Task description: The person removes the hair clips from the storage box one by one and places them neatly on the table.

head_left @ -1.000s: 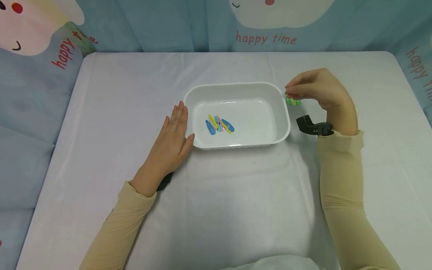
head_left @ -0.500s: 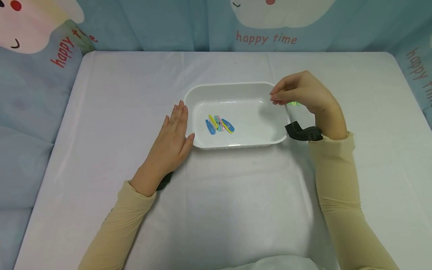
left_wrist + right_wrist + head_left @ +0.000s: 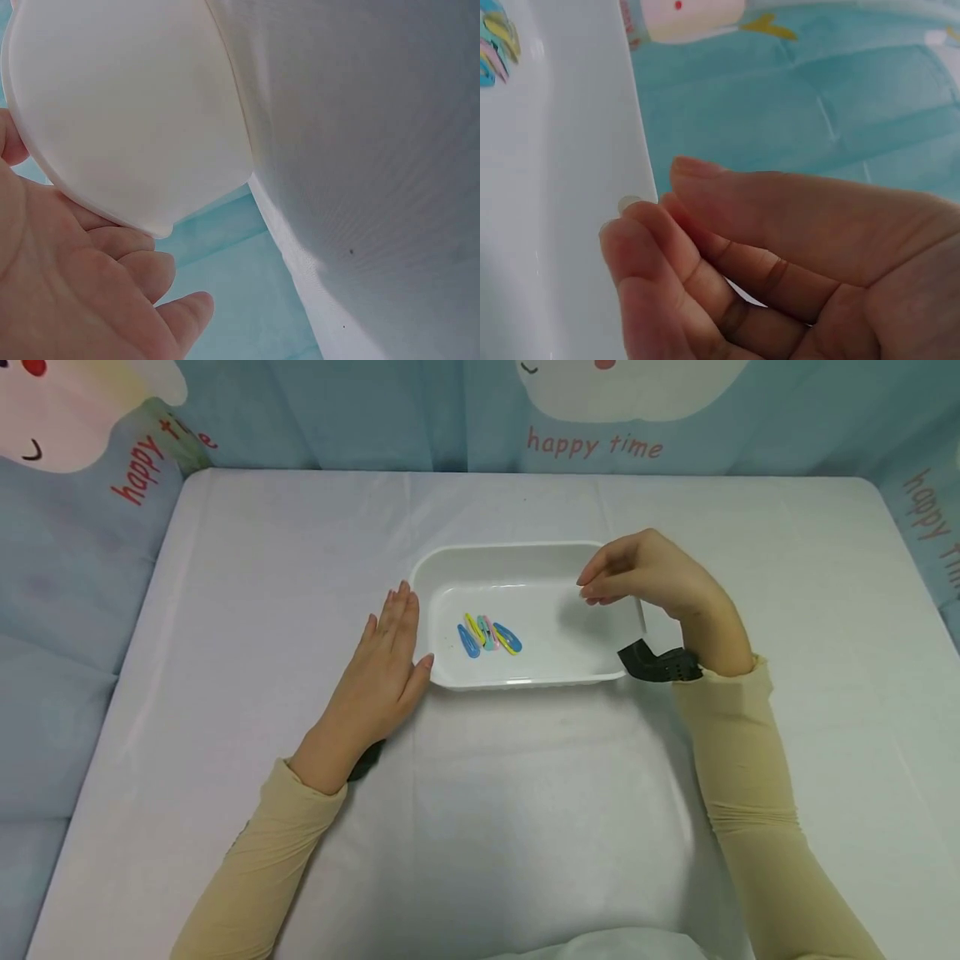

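A white rectangular tray [image 3: 528, 680] stands on the table. Several snap hair clips [image 3: 489, 635], blue, yellow, mint and pink, lie together left of the middle of its floor. Against the tray's left side rests my left hand [image 3: 375, 672], fingers extended; the left wrist view shows its fingers [image 3: 147, 271] at the rim. My right hand [image 3: 656, 577] hovers over the tray's right end, its thumb and fingers brought close together. In the right wrist view no thing shows between the fingertips [image 3: 697, 166]; a small clip there could be hidden.
White cloth covers the table [image 3: 525, 818]. A blue printed curtain [image 3: 390, 418] hangs along its back and left sides. A black wrist strap [image 3: 660, 662] sits at the right wrist, close to the tray's right front corner.
My right hand has moved left from the green clips beside the tray to above its right end. Those green clips are now hidden behind it. The left hand has stayed put.
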A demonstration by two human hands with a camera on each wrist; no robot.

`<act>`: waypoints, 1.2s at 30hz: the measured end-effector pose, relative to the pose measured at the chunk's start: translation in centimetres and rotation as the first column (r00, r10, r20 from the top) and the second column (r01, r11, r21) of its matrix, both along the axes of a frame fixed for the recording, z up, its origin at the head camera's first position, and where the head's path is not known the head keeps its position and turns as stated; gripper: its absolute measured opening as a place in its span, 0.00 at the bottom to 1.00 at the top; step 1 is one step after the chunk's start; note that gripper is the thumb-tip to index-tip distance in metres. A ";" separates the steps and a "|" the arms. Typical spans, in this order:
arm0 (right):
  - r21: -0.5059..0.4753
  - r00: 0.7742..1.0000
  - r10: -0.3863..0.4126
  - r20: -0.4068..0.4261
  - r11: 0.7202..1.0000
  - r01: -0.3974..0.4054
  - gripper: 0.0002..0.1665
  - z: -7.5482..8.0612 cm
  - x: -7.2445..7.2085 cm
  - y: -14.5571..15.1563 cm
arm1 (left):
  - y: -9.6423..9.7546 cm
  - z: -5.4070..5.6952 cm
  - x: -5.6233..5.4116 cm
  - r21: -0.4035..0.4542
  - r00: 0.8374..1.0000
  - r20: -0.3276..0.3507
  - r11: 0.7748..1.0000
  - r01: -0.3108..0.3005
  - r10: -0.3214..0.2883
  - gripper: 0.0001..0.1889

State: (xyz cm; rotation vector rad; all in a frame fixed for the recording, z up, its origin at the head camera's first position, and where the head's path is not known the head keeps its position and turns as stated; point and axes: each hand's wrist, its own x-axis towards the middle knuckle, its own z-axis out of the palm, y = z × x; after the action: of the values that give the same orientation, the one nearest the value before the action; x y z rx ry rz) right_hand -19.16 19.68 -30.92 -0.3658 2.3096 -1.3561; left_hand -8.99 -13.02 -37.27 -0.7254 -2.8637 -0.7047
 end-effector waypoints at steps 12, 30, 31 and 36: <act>0.077 0.998 0.058 0.040 0.995 -0.061 0.07 0.0 0.2 -1.8 | 0.0 0.0 0.1 0.012 1.000 0.026 1.000 -0.007 0.006 0.35; 0.221 0.966 0.218 0.142 0.944 -0.245 0.04 -0.6 -2.2 -6.9 | 0.1 0.1 0.0 0.004 1.000 0.009 1.000 0.001 -0.001 0.35; 0.230 0.964 0.221 0.149 0.940 -0.251 0.02 -0.7 -2.2 -7.1 | 0.1 0.1 0.0 0.004 1.000 0.008 1.000 0.001 -0.001 0.35; 0.250 0.956 0.247 0.160 0.926 -0.281 0.02 -1.4 -2.2 -7.8 | 0.0 0.2 0.0 0.003 1.000 0.011 1.000 -0.001 0.001 0.34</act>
State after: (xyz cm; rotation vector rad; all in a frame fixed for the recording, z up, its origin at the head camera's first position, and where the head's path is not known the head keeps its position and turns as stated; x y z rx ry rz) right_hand -21.37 11.92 -32.35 -0.4696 2.2073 -0.8935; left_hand -8.97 -12.98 -37.11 -0.7216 -2.8726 -0.7149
